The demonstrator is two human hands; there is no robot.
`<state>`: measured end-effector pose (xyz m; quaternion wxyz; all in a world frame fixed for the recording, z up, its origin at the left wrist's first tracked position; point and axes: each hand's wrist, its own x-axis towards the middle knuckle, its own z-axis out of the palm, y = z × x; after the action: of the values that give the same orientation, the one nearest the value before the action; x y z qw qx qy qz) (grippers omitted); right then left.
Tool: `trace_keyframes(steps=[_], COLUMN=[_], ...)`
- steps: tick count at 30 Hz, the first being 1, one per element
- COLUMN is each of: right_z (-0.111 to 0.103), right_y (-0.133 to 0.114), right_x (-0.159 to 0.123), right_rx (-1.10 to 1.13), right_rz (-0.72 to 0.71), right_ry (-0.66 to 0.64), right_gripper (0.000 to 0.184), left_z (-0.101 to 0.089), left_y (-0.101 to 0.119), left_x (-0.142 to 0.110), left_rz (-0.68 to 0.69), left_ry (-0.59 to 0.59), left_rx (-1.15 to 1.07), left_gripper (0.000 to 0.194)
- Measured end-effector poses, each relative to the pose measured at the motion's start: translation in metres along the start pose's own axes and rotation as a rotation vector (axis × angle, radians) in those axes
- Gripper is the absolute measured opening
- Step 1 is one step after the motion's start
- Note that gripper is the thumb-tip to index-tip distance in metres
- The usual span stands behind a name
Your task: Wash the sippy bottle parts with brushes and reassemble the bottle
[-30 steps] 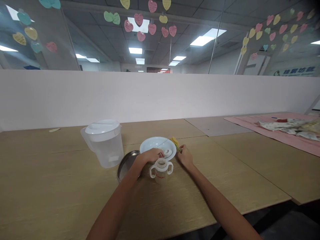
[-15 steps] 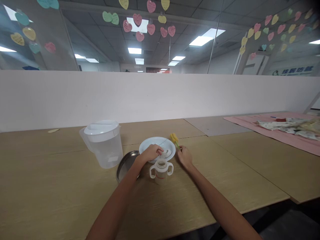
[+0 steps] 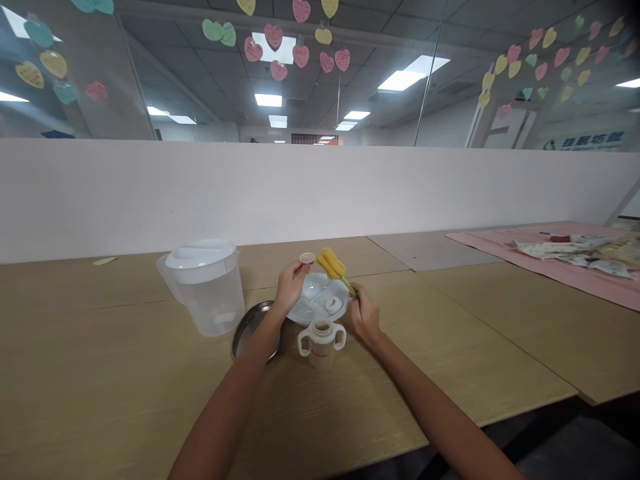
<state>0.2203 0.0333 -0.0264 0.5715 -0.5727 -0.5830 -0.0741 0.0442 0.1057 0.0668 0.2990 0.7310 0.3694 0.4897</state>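
- Head view, left hand: from where I stand, the left hand (image 3: 291, 288) has its fingers pinched nearly together on a small round piece (image 3: 307, 258), raised above the far left rim of the white bowl (image 3: 316, 283).
- Head view, right hand: the right hand (image 3: 367, 313) has its fingers closed around the green handle of a sponge brush (image 3: 331, 264). The yellow head tilts up and to the left, over the bowl, near the round piece but apparently apart from it.
- Head view, bowl: a white ring (image 3: 333, 305) lies inside, toward the right. Other contents are too faint to identify.
- Head view, surroundings: a two-handled bottle (image 3: 321, 341) stands upright on the desk (image 3: 125, 373), mouth uncovered, just in front of the bowl. A metal dish (image 3: 255, 327) lies to its left, partly behind the left forearm; a lidded pitcher (image 3: 214, 290) stands beyond.
- Step in hand (judgement): presenting piece and brush to each other above the bowl.
- Next move (judgement): calls for a firm pinch on the piece, a steady handle, and the sponge lined up with the round face, clear of the bottle.
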Motion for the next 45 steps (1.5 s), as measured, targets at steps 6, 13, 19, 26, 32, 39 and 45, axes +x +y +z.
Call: trace_keyframes(steps=[6,13,19,26,32,39,45], right_z=[0.000,-0.001,0.004,-0.009,-0.012,-0.009,-0.007], right_y=[-0.005,-0.003,0.001,0.006,0.001,0.000,0.000], right_x=[-0.002,-0.003,-0.004,0.005,0.007,0.006,0.007], right_rx=[0.012,-0.035,-0.074,-0.262,-0.297,-0.304,-0.306], right_rz=[-0.003,-0.070,-0.156,-0.209,-0.108,-0.205,-0.176], right_ry=[0.032,0.003,0.002,-0.007,0.103,0.100,0.107], right_gripper=[0.034,0.035,0.036,0.033,0.029,0.025,0.026], left_z=[-0.006,-0.009,-0.022,-0.027,-0.028,-0.052,-0.078], left_y=[0.018,0.035,0.048,0.049,0.053,0.057,0.045], left_x=[-0.004,-0.008,-0.006,-0.004,-0.008,-0.008,-0.006], left_rz=[-0.103,-0.280,-0.540,-0.494,-0.303,-0.085,-0.232], left_ry=[0.017,-0.001,-0.128,-0.152,-0.195,-0.112,-0.342], left_rx=[-0.237,-0.612,-0.890,-0.825,-0.566,0.675,1.062], left_gripper=[0.028,0.027,0.018,0.018,0.030,0.020,0.019])
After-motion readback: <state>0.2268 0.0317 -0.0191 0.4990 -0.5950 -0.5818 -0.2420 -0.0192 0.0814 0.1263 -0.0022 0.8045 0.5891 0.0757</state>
